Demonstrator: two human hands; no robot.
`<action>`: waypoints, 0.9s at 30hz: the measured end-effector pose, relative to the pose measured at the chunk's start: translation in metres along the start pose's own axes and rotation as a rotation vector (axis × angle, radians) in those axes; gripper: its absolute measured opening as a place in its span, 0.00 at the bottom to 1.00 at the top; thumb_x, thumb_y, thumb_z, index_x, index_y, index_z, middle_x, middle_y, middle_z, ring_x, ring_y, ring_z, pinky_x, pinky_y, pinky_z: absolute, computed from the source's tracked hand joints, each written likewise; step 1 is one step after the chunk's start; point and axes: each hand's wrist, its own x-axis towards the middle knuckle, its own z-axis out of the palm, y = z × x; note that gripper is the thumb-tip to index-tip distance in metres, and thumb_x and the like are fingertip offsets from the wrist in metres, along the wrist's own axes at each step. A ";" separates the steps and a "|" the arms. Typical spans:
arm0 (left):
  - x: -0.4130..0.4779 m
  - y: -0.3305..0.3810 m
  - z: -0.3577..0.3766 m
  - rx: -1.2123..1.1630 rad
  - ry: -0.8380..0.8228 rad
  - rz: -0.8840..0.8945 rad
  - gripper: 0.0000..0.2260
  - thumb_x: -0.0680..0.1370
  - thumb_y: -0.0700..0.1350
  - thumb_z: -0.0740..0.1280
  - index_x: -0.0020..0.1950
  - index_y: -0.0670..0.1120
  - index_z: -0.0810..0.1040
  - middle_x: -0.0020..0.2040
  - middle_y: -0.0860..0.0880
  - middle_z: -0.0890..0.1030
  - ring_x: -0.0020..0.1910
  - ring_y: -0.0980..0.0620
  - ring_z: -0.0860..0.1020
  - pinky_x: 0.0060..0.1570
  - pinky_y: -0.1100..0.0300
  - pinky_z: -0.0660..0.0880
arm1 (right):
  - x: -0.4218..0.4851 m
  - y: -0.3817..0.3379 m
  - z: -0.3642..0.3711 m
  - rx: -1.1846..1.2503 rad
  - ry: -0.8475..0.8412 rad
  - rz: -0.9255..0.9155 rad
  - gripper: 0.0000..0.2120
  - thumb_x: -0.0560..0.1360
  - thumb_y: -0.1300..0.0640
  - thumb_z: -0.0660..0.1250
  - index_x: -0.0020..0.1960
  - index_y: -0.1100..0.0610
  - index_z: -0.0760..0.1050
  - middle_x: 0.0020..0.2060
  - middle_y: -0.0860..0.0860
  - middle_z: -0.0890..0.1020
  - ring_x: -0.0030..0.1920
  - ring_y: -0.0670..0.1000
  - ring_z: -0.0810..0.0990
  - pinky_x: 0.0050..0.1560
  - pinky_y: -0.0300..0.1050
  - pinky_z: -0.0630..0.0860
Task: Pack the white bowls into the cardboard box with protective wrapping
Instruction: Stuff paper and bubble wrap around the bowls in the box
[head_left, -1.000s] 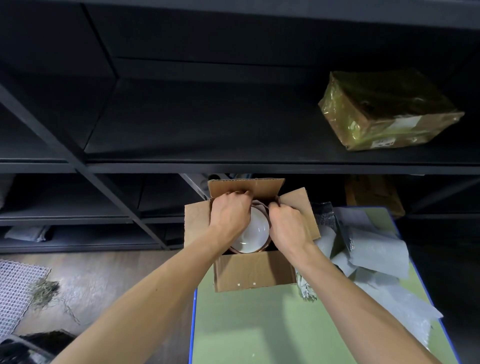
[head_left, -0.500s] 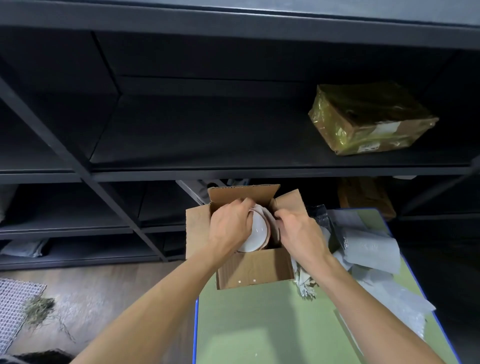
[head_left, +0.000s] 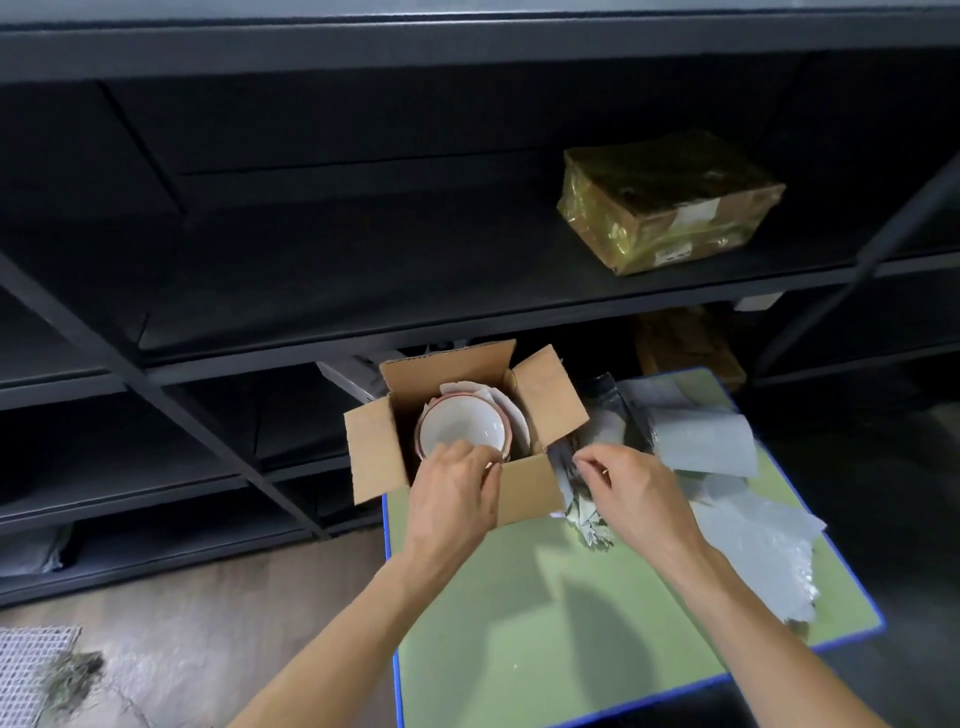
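Observation:
The open cardboard box (head_left: 524, 486) stands at the far left corner of the green table, all flaps up. Inside it a white bowl (head_left: 462, 428) with a reddish rim lies mouth up, and white wrapping paper (head_left: 501, 402) is tucked behind it. My left hand (head_left: 452, 493) reaches over the box's near wall, its fingertips curled on the bowl's near rim. My right hand (head_left: 631, 488) hovers just right of the box, above crumpled wrapping, with fingers loosely curled and holding nothing. The bowl's underside and the bottom of the box are hidden.
Grey foam wrapping sheets (head_left: 706, 444) lie piled on the right half of the green table (head_left: 545, 613), which has a blue edge. Dark metal shelving (head_left: 363, 291) rises right behind the box. A yellow-taped parcel (head_left: 670, 208) sits on one shelf. Floor lies to the left.
My right hand has come out of the box and moved right. My left hand slid back to the bowl's near rim. The bowl went from tilted to mouth up.

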 end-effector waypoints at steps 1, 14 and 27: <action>0.001 0.001 0.000 0.000 -0.009 -0.006 0.09 0.78 0.48 0.62 0.45 0.49 0.82 0.39 0.51 0.79 0.40 0.45 0.75 0.40 0.49 0.72 | -0.003 0.002 0.001 0.006 -0.008 0.010 0.07 0.80 0.54 0.64 0.51 0.50 0.81 0.43 0.46 0.85 0.44 0.53 0.81 0.45 0.50 0.77; -0.021 0.090 0.039 -0.109 -0.186 0.132 0.10 0.81 0.52 0.58 0.47 0.52 0.77 0.40 0.52 0.77 0.41 0.48 0.76 0.37 0.49 0.72 | -0.030 0.076 -0.002 0.018 -0.182 0.127 0.08 0.80 0.53 0.63 0.53 0.49 0.80 0.48 0.47 0.83 0.51 0.52 0.81 0.50 0.51 0.77; -0.015 0.182 0.166 0.177 -0.758 0.175 0.27 0.80 0.58 0.61 0.76 0.49 0.62 0.72 0.47 0.67 0.68 0.45 0.68 0.63 0.50 0.72 | -0.085 0.252 -0.032 -0.062 -0.403 0.516 0.24 0.78 0.47 0.65 0.71 0.53 0.69 0.64 0.52 0.74 0.67 0.56 0.72 0.59 0.50 0.74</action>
